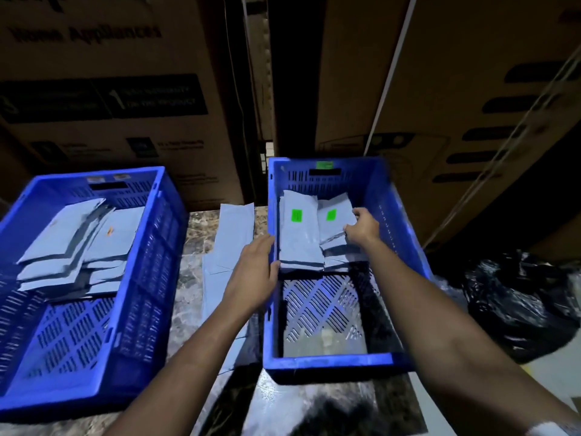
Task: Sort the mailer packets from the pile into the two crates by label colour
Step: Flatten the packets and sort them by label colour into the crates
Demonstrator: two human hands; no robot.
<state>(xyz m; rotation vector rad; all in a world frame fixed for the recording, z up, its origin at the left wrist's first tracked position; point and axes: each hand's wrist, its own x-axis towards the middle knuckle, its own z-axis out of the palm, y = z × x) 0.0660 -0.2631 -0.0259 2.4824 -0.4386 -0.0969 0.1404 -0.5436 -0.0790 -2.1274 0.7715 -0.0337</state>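
Cardboard boxes point(110, 89) behind crates; right hand point(361, 228) grips green-labelled packet point(333, 221); left hand point(254, 272) relaxed on crate wall point(273, 215)

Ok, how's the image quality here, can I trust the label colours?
Head view: dim, with wide-angle bending at the edges. Green labels in the right crate read clearly; the left crate packets are motion-smeared, label colour uncertain. Cartons behind are blurred.

- Left crate point(151, 247): blue, slotted walls, on the counter's left side; a fanned stack of grey mailer packets point(78, 243) fills its far half.
- Right crate point(396, 215): blue, a green tag on its far rim; two green-labelled packet stacks point(301, 234) lie side by side in its far half.
- Pile point(232, 234): grey packets flat on the counter between the crates.
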